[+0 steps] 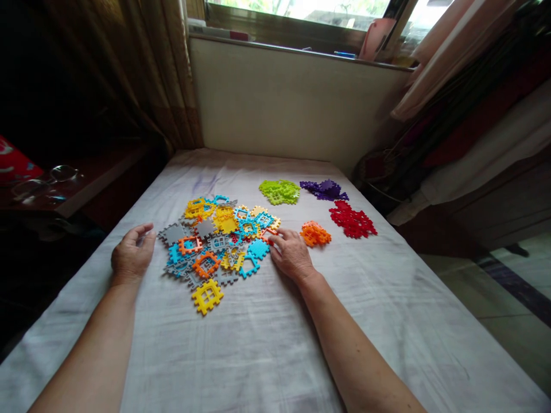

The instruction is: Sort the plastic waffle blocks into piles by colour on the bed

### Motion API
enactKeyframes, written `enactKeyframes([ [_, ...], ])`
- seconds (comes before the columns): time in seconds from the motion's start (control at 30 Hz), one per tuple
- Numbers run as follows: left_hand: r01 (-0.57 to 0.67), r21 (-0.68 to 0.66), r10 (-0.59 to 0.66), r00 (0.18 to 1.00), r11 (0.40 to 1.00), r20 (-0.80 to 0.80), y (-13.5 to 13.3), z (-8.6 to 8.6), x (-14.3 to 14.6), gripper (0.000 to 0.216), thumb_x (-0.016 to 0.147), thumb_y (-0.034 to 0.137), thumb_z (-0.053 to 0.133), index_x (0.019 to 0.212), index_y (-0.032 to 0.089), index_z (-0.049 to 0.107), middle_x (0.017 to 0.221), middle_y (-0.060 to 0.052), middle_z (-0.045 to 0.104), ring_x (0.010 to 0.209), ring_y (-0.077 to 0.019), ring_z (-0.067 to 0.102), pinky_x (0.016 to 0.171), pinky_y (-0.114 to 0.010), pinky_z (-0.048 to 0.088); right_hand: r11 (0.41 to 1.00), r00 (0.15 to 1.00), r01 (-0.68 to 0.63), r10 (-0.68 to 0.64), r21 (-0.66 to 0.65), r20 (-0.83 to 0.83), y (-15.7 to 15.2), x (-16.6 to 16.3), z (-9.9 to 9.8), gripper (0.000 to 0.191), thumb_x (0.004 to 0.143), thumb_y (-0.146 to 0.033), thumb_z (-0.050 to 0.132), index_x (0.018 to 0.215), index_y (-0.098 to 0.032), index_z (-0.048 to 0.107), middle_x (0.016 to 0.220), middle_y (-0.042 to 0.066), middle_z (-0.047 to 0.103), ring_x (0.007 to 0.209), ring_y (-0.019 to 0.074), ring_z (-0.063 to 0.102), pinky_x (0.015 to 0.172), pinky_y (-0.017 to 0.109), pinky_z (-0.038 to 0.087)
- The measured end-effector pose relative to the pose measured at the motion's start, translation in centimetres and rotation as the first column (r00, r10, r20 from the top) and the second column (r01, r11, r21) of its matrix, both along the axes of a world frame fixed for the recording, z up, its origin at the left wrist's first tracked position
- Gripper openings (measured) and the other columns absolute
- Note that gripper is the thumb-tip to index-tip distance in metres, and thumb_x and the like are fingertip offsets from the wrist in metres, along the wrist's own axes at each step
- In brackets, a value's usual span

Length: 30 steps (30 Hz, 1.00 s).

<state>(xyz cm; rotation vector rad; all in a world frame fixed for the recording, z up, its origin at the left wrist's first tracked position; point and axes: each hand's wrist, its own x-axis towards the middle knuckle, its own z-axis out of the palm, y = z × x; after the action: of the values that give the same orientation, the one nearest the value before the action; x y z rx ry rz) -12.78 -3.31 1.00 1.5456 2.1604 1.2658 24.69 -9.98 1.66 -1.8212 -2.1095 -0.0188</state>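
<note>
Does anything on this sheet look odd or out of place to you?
Only the mixed heap stands out: orange frames lie among other colours there, although a separate all-orange pile sits just to the right of the right hand. Nothing looks plainly broken, though small damage wouldn't show.

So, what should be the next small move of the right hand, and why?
Probably the right hand should draw the orange-red piece from the mixed pile: the hand is right at that piece, and a separate orange heap lies nearby.
</note>
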Motion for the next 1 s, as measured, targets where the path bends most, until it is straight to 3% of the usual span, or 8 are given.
enactKeyframes([
  [0.17, -0.001, -0.006, 0.001, 1.000, 1.000, -0.001, 0.0, 0.1, 0.1, 0.041, 0.079, 0.041, 0.058, 0.112, 0.020, 0.072, 0.114, -0.008, 0.075, 0.109, -0.0247, 0.069, 0.100, -0.038, 0.051, 1.000, 1.000, -0.003, 0.003, 0.017, -0.005, 0.0, 0.1, 0.2, 0.015, 0.091, -0.025, 0.061, 0.097, -0.020, 0.073, 0.130, 0.013, 0.066, 0.116, 0.0276, 0.057, 0.099, 0.041, 0.044],
  [0.33, -0.014, -0.006, 0.014, 1.000, 1.000, -0.003, -0.1, 0.4, 0.3, 0.039, 0.079, 0.040, 0.059, 0.110, 0.020, 0.072, 0.112, -0.007, 0.076, 0.109, -0.0248, 0.069, 0.100, -0.039, 0.051, 0.991, 0.998, 0.050, -0.044, 0.125, -0.048, 0.4, 1.5, 0.6, 0.012, 0.090, -0.029, 0.062, 0.089, -0.021, 0.071, 0.126, 0.012, 0.068, 0.115, 0.0273, 0.057, 0.098, 0.042, 0.043],
  [0.5, -0.016, -0.003, 0.016, 1.000, 1.000, -0.008, -0.2, 0.4, 0.2, 0.036, 0.079, 0.041, 0.059, 0.107, 0.023, 0.073, 0.110, -0.005, 0.076, 0.108, -0.0253, 0.070, 0.099, -0.039, 0.052, 0.927, 0.946, 0.322, -0.307, 0.195, -0.100, 0.3, 6.5, 1.5, 0.012, 0.085, -0.030, 0.063, 0.086, -0.022, 0.072, 0.124, 0.010, 0.068, 0.109, 0.0279, 0.058, 0.092, 0.042, 0.045],
  [0.67, -0.018, -0.018, 0.018, 0.999, 1.000, -0.027, -0.2, 0.5, 0.2, 0.036, 0.079, 0.040, 0.060, 0.108, 0.023, 0.072, 0.110, -0.005, 0.077, 0.107, -0.0245, 0.070, 0.098, -0.038, 0.053, 0.855, 0.860, 0.511, -0.508, 0.086, -0.057, -0.4, 10.3, 1.7, 0.014, 0.080, -0.033, 0.063, 0.079, -0.023, 0.074, 0.113, 0.010, 0.071, 0.103, 0.0282, 0.062, 0.086, 0.040, 0.048],
  [0.83, -0.009, -0.008, 0.009, 0.999, 1.000, -0.031, -0.1, 0.3, 0.2, 0.035, 0.079, 0.040, 0.059, 0.107, 0.022, 0.072, 0.109, -0.006, 0.077, 0.107, -0.0241, 0.070, 0.096, -0.036, 0.053, 0.841, 0.842, 0.539, -0.540, -0.057, -0.005, -0.6, 10.8, 2.2, 0.019, 0.078, -0.040, 0.066, 0.082, -0.024, 0.075, 0.096, 0.010, 0.073, 0.092, 0.0276, 0.065, 0.078, 0.037, 0.048],
  [0.93, 0.007, 0.001, -0.007, 1.000, 1.000, -0.029, -0.1, 0.0, 0.0, 0.035, 0.080, 0.041, 0.058, 0.107, 0.023, 0.071, 0.111, -0.005, 0.076, 0.107, -0.0233, 0.070, 0.096, -0.035, 0.053, 0.864, 0.863, 0.503, -0.502, 0.007, -0.049, -0.4, 9.4, 3.2, 0.018, 0.082, -0.037, 0.064, 0.087, -0.023, 0.074, 0.102, 0.010, 0.073, 0.096, 0.0275, 0.064, 0.081, 0.038, 0.047],
  [1.0, 0.016, 0.007, -0.016, 0.999, 1.000, -0.029, -0.1, -0.2, -0.1, 0.035, 0.080, 0.042, 0.058, 0.106, 0.024, 0.071, 0.111, -0.005, 0.076, 0.108, -0.0234, 0.070, 0.096, -0.034, 0.053, 0.915, 0.916, 0.398, -0.390, 0.075, -0.096, -0.3, 7.1, 3.7, 0.014, 0.085, -0.033, 0.062, 0.084, -0.022, 0.071, 0.102, 0.010, 0.073, 0.096, 0.0263, 0.064, 0.085, 0.037, 0.047],
])
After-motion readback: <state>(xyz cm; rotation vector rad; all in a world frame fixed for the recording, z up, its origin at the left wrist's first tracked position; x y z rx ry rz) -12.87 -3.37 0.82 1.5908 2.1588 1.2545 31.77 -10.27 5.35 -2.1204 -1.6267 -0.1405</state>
